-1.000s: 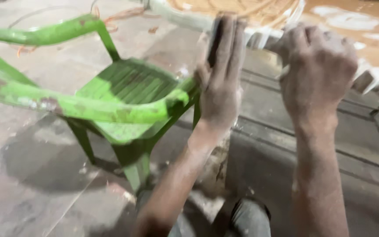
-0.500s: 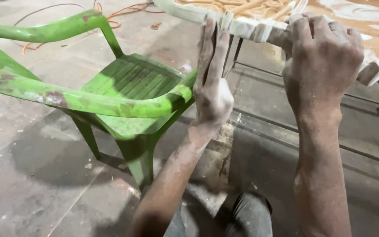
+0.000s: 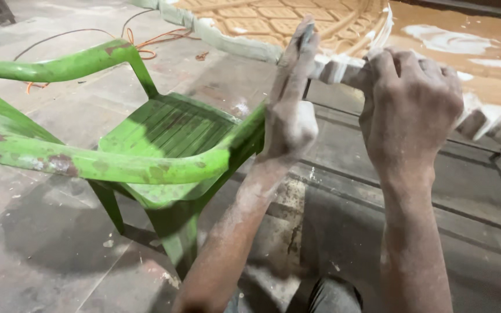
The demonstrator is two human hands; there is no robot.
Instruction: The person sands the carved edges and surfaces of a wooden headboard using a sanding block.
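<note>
A carved wooden panel [image 3: 297,23], its scalloped rim [image 3: 343,68] coated in pale dust or filler, runs across the top of the head view, and both dust-covered hands work at that rim. The left hand [image 3: 290,110] stretches flat and upright, fingers extended together against the edge, pressing a thin dark strip [image 3: 307,36] to it; only a sliver of the strip shows above the fingertips, so its kind cannot be made out, and whether the thumb pinches it from behind is hidden. The right hand [image 3: 410,104] is curled into a tight fist over the rim just beside the left, knuckles toward the camera; what lies inside the fist is covered by the fingers. The panel is cut off by the top and right edges of the picture, and its orange-brown face carries white patches [image 3: 453,42] at upper right. Left of the hands stands a green plastic chair [image 3: 163,130], scuffed and stained, its near armrest [image 3: 105,165] crossing in front of the left forearm and its back cut off at the left edge. An orange cable [image 3: 152,42] trails over the grey concrete floor [image 3: 42,255] behind the chair. Below the arms, a dark, blurred shape at the bottom edge, possibly the person's knee [image 3: 326,295], is hard to make out.
</note>
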